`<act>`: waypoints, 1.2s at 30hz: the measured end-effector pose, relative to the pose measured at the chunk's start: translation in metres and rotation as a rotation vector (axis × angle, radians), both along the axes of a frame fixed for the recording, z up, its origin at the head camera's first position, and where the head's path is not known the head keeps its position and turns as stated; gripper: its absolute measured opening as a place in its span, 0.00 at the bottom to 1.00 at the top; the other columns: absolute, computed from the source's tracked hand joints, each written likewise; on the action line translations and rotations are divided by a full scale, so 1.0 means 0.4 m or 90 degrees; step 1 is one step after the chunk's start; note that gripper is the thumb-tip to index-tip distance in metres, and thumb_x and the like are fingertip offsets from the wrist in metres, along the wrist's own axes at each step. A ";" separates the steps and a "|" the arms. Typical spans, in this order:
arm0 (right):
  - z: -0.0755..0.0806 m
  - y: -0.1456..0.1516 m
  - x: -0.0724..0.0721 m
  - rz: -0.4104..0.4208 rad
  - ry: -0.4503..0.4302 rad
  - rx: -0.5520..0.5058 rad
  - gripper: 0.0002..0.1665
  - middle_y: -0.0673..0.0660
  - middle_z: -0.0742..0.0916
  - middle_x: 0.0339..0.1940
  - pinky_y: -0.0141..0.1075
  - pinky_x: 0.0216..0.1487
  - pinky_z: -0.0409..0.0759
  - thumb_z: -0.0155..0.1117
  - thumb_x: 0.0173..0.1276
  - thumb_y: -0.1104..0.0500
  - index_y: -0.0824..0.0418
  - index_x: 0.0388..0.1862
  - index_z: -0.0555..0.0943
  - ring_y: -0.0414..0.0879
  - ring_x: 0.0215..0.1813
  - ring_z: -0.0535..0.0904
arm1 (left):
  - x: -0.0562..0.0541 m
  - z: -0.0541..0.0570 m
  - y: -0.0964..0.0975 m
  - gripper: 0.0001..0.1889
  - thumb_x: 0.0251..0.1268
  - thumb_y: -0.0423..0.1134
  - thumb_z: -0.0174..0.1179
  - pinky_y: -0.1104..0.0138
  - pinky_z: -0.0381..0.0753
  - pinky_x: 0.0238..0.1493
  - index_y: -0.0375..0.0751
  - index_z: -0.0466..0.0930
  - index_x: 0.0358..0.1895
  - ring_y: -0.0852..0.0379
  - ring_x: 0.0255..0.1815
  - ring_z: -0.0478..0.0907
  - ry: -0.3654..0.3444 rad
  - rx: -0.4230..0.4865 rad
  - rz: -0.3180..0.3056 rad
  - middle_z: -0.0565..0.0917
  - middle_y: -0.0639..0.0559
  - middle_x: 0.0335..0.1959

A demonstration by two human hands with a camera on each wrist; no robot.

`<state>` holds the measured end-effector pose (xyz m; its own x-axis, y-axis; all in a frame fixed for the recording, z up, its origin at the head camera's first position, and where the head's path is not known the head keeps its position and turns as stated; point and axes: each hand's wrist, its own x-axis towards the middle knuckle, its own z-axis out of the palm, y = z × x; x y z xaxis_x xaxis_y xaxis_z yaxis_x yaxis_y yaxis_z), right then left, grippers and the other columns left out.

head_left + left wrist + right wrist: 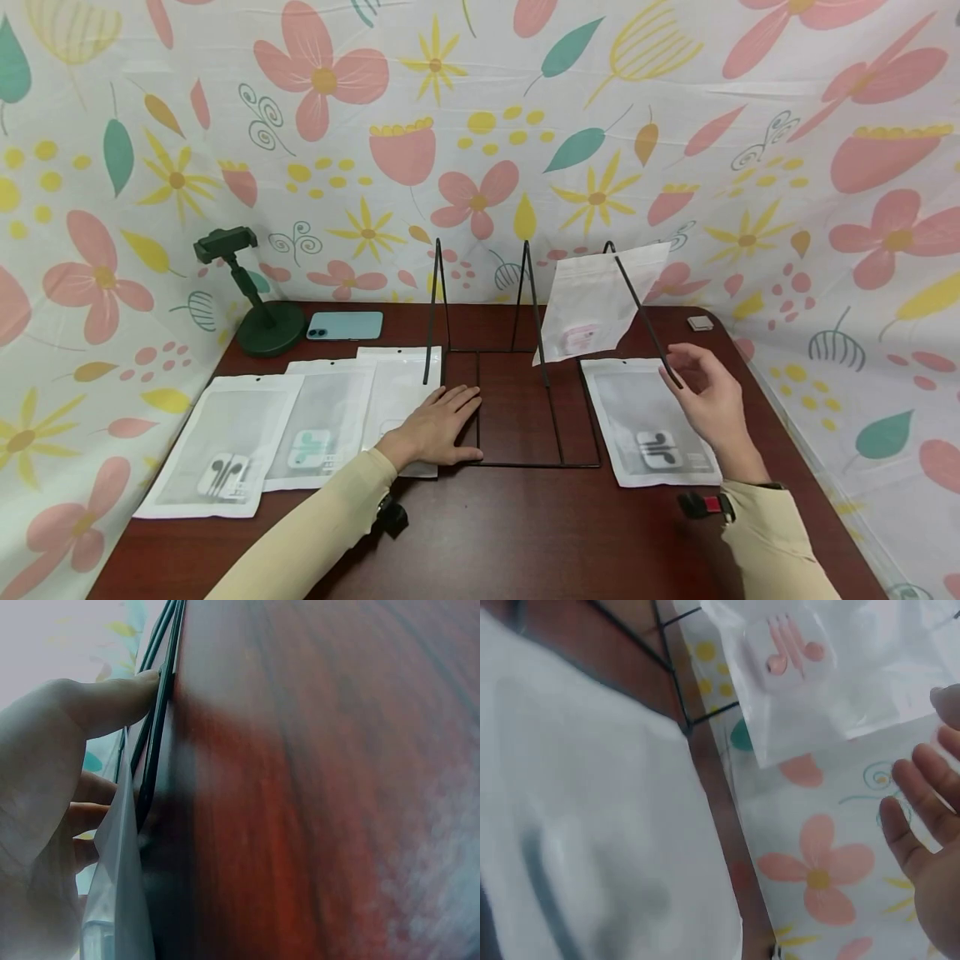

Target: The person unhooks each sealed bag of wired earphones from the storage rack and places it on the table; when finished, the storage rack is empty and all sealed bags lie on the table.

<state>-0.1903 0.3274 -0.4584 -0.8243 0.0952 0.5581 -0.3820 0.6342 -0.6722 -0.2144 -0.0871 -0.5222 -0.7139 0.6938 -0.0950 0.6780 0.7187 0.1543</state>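
Note:
A black wire display rack (558, 425) with three sloping prongs stands on the table. My left hand (438, 427) presses on its left base wire with fingers straight, beside a white pouch (401, 367). In the left wrist view the thumb (124, 701) lies against the black wires. A white pouch with pink earphones (579, 337) hangs tilted on the right prong (637, 308). My right hand (708, 404) is near that prong's lower front tip, fingers loosely bent and apart. Below it lies a pouch with black earphones (658, 448).
At left lie a pouch with dark earphones (225, 475) and one with mint earphones (311, 447), partly overlapping. Behind them are a green phone stand (270, 329) and a light blue phone (345, 326). A small white item (701, 322) sits at the back right. Flowered cloth (480, 125) encloses the table.

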 end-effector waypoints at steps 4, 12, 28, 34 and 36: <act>0.034 -0.047 0.002 0.043 0.048 -0.068 0.27 0.57 0.83 0.40 0.19 0.46 0.75 0.68 0.54 0.79 0.74 0.55 0.77 0.27 0.42 0.78 | -0.001 0.001 -0.001 0.48 0.63 0.71 0.50 0.49 0.50 0.76 0.41 0.54 0.76 0.48 0.79 0.49 0.002 -0.003 0.000 0.54 0.48 0.79; 0.054 -0.084 -0.033 0.129 0.092 -0.211 0.31 0.81 0.73 0.47 0.29 0.50 0.76 0.62 0.55 0.83 0.81 0.60 0.68 0.46 0.51 0.78 | -0.003 0.001 -0.002 0.48 0.62 0.70 0.53 0.48 0.51 0.76 0.40 0.56 0.76 0.46 0.79 0.51 -0.003 0.014 -0.003 0.55 0.46 0.78; -0.012 -0.100 -0.153 0.149 0.080 -0.394 0.36 0.61 0.76 0.58 0.28 0.59 0.72 0.62 0.62 0.76 0.65 0.69 0.65 0.50 0.61 0.72 | -0.001 0.000 0.000 0.47 0.63 0.70 0.51 0.50 0.50 0.77 0.41 0.54 0.77 0.48 0.79 0.49 -0.006 0.001 0.002 0.54 0.48 0.79; -0.019 -0.125 -0.180 0.169 0.036 -0.459 0.40 0.60 0.71 0.67 0.30 0.62 0.69 0.65 0.63 0.71 0.62 0.72 0.63 0.49 0.70 0.65 | -0.002 0.000 0.000 0.47 0.63 0.70 0.51 0.49 0.50 0.76 0.41 0.54 0.77 0.48 0.79 0.49 -0.007 0.002 0.000 0.54 0.48 0.79; -0.024 -0.132 -0.187 0.177 0.026 -0.468 0.40 0.60 0.70 0.69 0.30 0.61 0.68 0.63 0.63 0.71 0.61 0.73 0.61 0.48 0.69 0.65 | -0.002 0.001 -0.001 0.47 0.63 0.70 0.51 0.49 0.51 0.76 0.41 0.54 0.76 0.47 0.79 0.49 -0.007 0.003 -0.002 0.54 0.47 0.79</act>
